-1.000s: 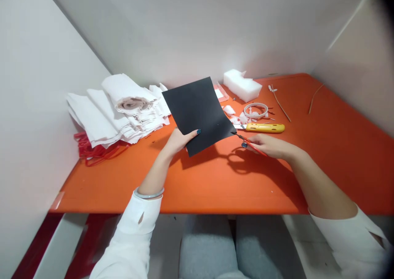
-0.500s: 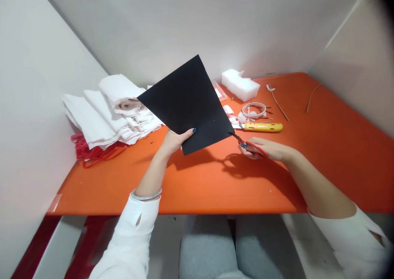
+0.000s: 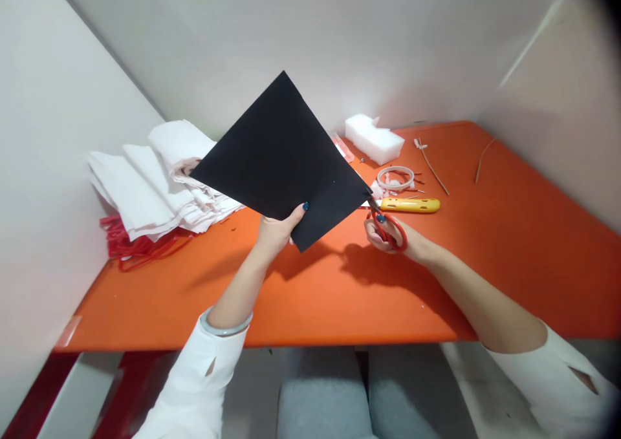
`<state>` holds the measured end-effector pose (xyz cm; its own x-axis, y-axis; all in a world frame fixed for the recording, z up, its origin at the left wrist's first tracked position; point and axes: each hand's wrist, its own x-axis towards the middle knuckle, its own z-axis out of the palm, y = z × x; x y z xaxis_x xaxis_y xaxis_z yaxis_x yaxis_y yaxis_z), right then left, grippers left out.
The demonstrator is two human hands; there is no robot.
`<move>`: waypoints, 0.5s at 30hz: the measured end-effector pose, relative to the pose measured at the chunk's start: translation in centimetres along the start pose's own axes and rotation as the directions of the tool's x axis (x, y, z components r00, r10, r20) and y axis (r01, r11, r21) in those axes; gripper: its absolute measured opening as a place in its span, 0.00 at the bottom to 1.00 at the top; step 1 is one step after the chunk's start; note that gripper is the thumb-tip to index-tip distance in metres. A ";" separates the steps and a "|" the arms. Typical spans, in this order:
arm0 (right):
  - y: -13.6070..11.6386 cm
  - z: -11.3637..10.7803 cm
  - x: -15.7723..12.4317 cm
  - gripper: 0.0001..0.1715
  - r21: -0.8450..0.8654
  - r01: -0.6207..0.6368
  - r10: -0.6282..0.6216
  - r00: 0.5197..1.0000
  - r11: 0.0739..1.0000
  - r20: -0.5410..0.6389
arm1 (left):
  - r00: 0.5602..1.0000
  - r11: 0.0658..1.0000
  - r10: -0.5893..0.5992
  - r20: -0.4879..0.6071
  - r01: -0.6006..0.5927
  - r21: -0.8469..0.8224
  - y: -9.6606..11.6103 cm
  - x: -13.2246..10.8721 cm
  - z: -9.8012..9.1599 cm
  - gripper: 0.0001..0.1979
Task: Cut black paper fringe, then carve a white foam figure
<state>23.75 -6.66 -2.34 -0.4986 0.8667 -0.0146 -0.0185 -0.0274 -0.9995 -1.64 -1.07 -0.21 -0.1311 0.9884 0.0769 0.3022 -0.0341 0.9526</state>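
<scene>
My left hand [image 3: 276, 232] pinches the lower edge of a black sheet of paper [image 3: 279, 158] and holds it up over the orange table [image 3: 339, 284], tilted like a diamond. My right hand [image 3: 392, 235] grips red-handled scissors [image 3: 385, 222]. Their blades point up and left and meet the sheet's right corner.
A pile of folded white cloth [image 3: 155, 180] lies on red straps [image 3: 130, 248] at the left. Behind the scissors are a yellow-handled knife [image 3: 410, 204], a white ring [image 3: 395, 177], a white foam block [image 3: 373, 138], thin sticks [image 3: 431, 164] and small scraps. White walls enclose the table.
The left hand has lifted and turned the black sheet until it stands corner-up. The right hand has raised the scissors to the sheet's right corner.
</scene>
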 end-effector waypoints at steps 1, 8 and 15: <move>0.2 0.3 0.2 0.30 0.035 0.011 -0.010 1.000 0.999 -0.021 | 1.000 1.000 -0.011 0.002 0.011 -0.001 0.1 -0.2 0.2 0.19; 0.4 2.2 0.7 0.29 0.274 -0.010 0.042 0.993 0.962 -0.113 | 0.999 0.998 -0.049 0.009 0.049 0.043 0.8 -1.6 1.0 0.19; 0.1 2.9 0.8 0.30 0.376 -0.065 0.106 0.990 0.924 -0.088 | 0.997 0.993 -0.071 0.040 0.067 0.096 1.3 -1.6 0.5 0.19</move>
<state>20.80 -7.45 -2.33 -0.4193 0.8995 -0.1231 -0.3102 -0.2693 -0.9117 -0.59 -2.60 0.75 -0.1147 0.9934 -0.0030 0.3821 0.0469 0.9229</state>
